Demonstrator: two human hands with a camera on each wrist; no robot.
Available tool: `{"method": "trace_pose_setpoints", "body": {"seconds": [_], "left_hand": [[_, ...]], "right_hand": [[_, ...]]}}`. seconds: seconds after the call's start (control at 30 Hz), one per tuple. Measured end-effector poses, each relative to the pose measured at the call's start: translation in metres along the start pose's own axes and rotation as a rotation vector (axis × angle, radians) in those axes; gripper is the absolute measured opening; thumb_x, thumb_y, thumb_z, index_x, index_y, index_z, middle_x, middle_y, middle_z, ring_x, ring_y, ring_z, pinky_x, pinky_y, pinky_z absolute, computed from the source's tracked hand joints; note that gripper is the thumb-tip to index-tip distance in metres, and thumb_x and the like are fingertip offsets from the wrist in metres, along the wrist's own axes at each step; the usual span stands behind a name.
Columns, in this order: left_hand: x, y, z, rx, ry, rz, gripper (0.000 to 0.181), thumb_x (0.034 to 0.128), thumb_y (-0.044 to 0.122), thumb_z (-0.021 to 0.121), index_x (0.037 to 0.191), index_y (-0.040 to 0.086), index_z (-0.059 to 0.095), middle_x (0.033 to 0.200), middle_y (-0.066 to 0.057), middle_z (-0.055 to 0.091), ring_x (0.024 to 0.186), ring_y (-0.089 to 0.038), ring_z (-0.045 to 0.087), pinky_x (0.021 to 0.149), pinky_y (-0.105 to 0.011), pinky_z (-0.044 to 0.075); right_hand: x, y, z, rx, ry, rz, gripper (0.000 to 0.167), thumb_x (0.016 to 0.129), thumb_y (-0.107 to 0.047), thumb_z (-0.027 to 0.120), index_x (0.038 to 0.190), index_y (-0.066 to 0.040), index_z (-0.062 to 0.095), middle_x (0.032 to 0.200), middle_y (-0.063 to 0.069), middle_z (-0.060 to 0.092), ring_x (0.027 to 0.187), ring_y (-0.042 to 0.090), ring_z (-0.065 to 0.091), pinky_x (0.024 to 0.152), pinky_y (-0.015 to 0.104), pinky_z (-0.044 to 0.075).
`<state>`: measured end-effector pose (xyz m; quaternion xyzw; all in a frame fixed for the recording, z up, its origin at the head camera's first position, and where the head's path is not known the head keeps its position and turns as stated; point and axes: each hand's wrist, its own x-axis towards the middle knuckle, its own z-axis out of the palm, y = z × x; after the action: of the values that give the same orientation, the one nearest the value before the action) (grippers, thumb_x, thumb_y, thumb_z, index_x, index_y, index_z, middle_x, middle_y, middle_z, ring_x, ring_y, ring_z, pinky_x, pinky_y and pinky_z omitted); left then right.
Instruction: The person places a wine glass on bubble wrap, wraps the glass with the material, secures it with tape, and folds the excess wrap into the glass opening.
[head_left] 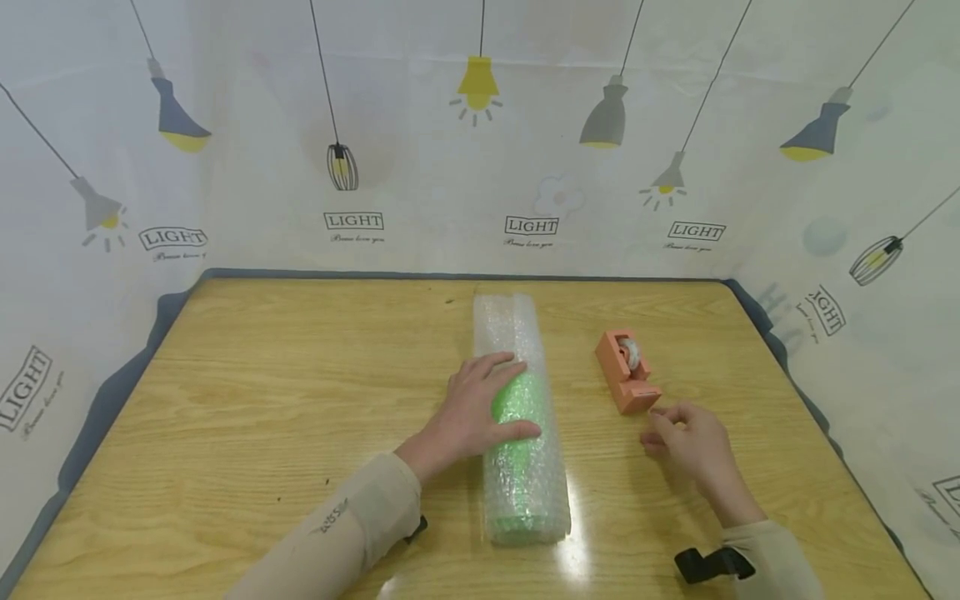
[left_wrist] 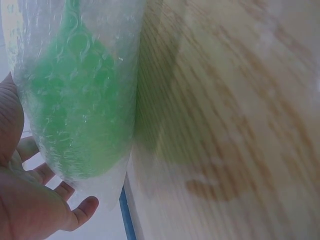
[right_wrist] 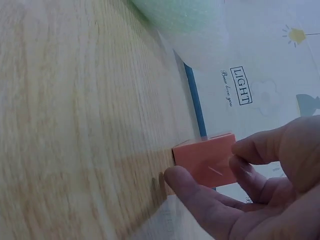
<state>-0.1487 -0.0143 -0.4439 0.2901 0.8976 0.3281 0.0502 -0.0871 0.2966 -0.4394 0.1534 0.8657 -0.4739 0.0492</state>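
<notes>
Beyond the far edge of my bench [head_left: 300, 358], I read "LIGHT" [head_left: 354, 221] — boxed, repeated across the wall covering [head_left: 420, 167] — with "love you" [head_left: 367, 239] beneath.

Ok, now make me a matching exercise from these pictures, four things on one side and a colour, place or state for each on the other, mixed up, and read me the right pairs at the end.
Column one:
1. left hand
2. right hand
3. tape dispenser
4. bubble wrap

Column two:
A. clear, with green showing through
B. beside the dispenser's near end
C. orange-pink, with a roll of tape in it
D. resting on the wrap

Right pairs: 1-D, 2-B, 3-C, 4-A.
</notes>
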Motion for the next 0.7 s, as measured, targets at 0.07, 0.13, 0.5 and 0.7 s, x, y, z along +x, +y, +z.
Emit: {"method": "trace_pose_setpoints", "body": {"seconds": [0.07, 0.13, 0.5, 0.7], "left_hand": [[0.000, 0.000, 0.000, -0.003, -0.001, 0.000, 0.092, 0.0849, 0.058, 0.079, 0.159, 0.018, 0.041, 0.167, -0.007, 0.032, 0.153, -0.032, 0.028, 0.124, -0.060, 0.021], [-0.001, 0.001, 0.000, -0.006, -0.001, -0.001, 0.092, 0.0849, 0.058, 0.079, 0.159, 0.018, 0.041, 0.166, -0.007, 0.032, 0.153, -0.032, 0.027, 0.124, -0.060, 0.022], [-0.001, 0.000, 0.003, -0.005, 0.003, -0.011, 0.093, 0.0839, 0.058, 0.079, 0.159, 0.019, 0.041, 0.167, -0.005, 0.032, 0.152, -0.030, 0.028, 0.124, -0.060, 0.023], [0.000, 0.000, 0.003, 0.000, 0.006, -0.004, 0.092, 0.0846, 0.058, 0.079, 0.159, 0.020, 0.041, 0.166, -0.005, 0.033, 0.151, -0.031, 0.029, 0.123, -0.060, 0.025]], "right_hand": [[-0.001, -0.001, -0.001, -0.037, -0.021, -0.022, 0.025, 0.105, -0.011, 0.054, 0.101, 0.013, 0.060, 0.132, 0.040, 0.059, 0.080, 0.021, 0.077, 0.069, 0.030, 0.064], [-0.002, -0.002, -0.001, -0.066, -0.042, -0.044, 0.026, 0.105, -0.011, 0.054, 0.104, 0.013, 0.062, 0.117, 0.036, 0.067, 0.080, 0.023, 0.076, 0.070, 0.032, 0.064], [-0.006, -0.021, 0.006, -0.089, -0.118, -0.146, 0.027, 0.106, -0.016, 0.057, 0.109, 0.010, 0.065, 0.122, 0.033, 0.065, 0.088, 0.033, 0.075, 0.076, 0.041, 0.065], [-0.006, -0.035, 0.012, -0.077, -0.173, -0.206, 0.026, 0.107, -0.020, 0.058, 0.108, 0.005, 0.063, 0.117, 0.027, 0.067, 0.093, 0.031, 0.073, 0.081, 0.044, 0.064]]}}
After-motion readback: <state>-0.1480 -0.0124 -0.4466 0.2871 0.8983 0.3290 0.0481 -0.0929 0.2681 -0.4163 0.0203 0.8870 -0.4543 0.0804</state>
